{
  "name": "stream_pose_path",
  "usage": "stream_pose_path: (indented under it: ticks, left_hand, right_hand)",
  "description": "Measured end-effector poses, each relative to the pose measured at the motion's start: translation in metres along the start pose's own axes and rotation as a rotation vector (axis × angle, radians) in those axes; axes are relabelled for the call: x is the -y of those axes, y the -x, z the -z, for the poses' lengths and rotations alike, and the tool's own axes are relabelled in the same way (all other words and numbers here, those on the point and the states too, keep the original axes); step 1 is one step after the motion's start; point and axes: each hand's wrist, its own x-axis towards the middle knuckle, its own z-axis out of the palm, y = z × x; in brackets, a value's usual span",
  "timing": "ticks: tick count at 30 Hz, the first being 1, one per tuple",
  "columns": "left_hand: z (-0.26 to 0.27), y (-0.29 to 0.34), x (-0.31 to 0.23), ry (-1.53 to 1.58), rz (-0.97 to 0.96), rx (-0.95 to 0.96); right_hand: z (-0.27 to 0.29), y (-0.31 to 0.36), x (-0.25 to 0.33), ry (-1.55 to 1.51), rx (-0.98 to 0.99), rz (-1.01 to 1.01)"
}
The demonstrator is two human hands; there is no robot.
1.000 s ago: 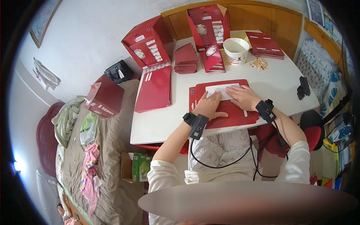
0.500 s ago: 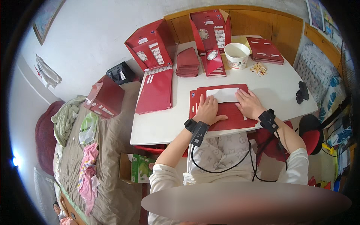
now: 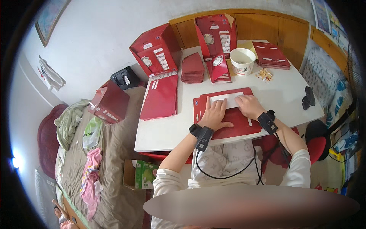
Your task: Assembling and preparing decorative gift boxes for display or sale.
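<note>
A red cardboard sheet (image 3: pixel 233 124) with a pale panel (image 3: pixel 232 97) across its upper part lies at the table's near edge, over another red piece that shows at the left. My left hand (image 3: pixel 214 115) rests on it with fingers stretched out, fingertips on the panel and thumb pointing right. At the panel's right end, my right hand (image 3: pixel 250 108) has its fingers curled in against the surface. Whatever is under or between those fingers is hidden. Both wrists carry black strapped devices with cables.
Behind stand two red display boxes (image 3: pixel 156 51) (image 3: pixel 216 34), a stack of small red pieces (image 3: pixel 192 68) and a white paper tub (image 3: pixel 242 63). Small bits (image 3: pixel 264 74) lie beside it. Flat red card stacks (image 3: pixel 159 97) (image 3: pixel 270 55) sit left and far right; a black object (image 3: pixel 308 98) lies right.
My right hand has gone from lying flat to curled fingers and shifted slightly left along the panel. My left hand stays spread on the sheet. The whole view has tilted a little.
</note>
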Motion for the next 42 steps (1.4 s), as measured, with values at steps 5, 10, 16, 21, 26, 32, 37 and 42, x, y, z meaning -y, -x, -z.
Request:
stream_pose_path:
  ticks: [5, 10, 16, 21, 26, 32, 37, 42]
  left_hand:
    - [0.000, 0.006, -0.005, -0.050, -0.029, -0.037]
    - [-0.010, 0.012, -0.008, 0.180, -0.019, -0.011]
    - [-0.021, 0.019, -0.005, 0.185, -0.081, -0.012]
    - [-0.018, 0.020, -0.011, 0.094, -0.055, 0.029]
    - [-0.017, 0.026, -0.004, 0.159, -0.059, -0.060]
    - [0.009, 0.029, -0.007, 0.084, -0.017, -0.227]
    - [0.012, 0.042, -0.003, -0.028, 0.265, -0.203]
    - [0.014, 0.049, 0.016, 0.081, 0.412, 0.021]
  right_hand:
    - [0.020, 0.012, 0.009, -0.087, 0.135, 0.049]
    - [0.032, 0.021, 0.013, -0.159, 0.202, 0.108]
    - [0.028, 0.036, 0.016, -0.162, 0.225, 0.113]
    - [0.032, 0.037, 0.020, -0.138, 0.222, 0.099]
    - [0.028, 0.032, 0.018, -0.178, 0.067, 0.131]
    - [0.018, -0.006, -0.003, -0.406, -0.177, -0.187]
    - [0.000, -0.020, -0.015, -0.187, -0.100, -0.308]
    - [-0.016, -0.011, -0.012, -0.070, -0.111, -0.201]
